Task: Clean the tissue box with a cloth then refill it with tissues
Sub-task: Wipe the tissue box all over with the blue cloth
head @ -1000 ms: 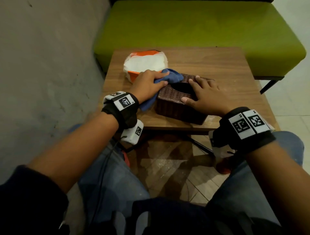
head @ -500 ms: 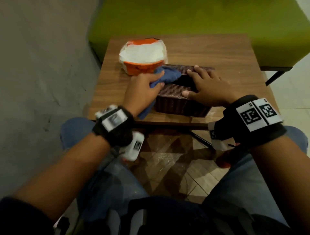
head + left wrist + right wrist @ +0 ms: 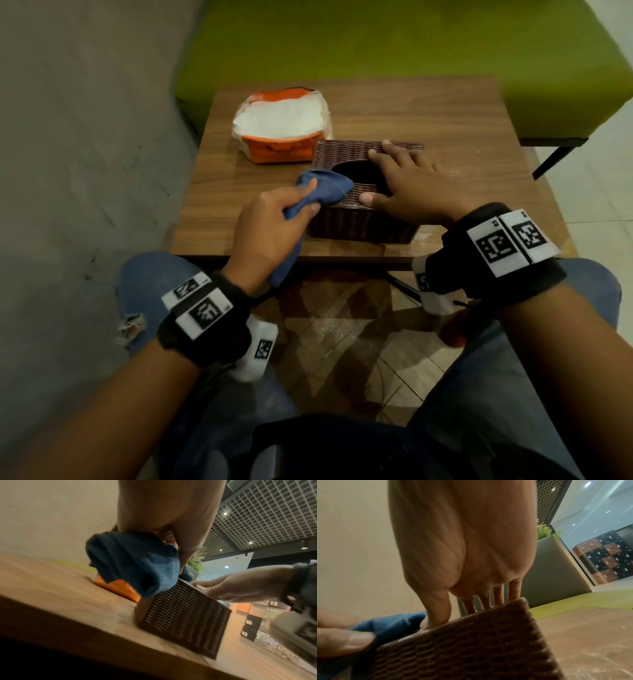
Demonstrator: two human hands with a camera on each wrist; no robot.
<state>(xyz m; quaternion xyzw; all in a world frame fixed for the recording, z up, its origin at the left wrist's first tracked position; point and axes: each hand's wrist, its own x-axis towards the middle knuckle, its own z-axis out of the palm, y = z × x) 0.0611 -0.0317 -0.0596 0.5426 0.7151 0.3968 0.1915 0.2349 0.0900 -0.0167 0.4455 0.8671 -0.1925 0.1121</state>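
Observation:
A dark brown woven tissue box with an oval top slot stands near the front edge of a small wooden table. My left hand grips a bunched blue cloth and holds it against the box's top left corner. My right hand lies flat on the box's top, fingers spread and straight, thumb on the near edge. Behind the box lies an orange pack of white tissues.
A grey wall runs along the left of the table. A green upholstered bench stands behind it. My knees in jeans are under the front edge, over a tiled floor.
My left hand has drawn the cloth back across the box's top, from the far side near the tissue pack to the near left corner. My right hand stays flat on the box.

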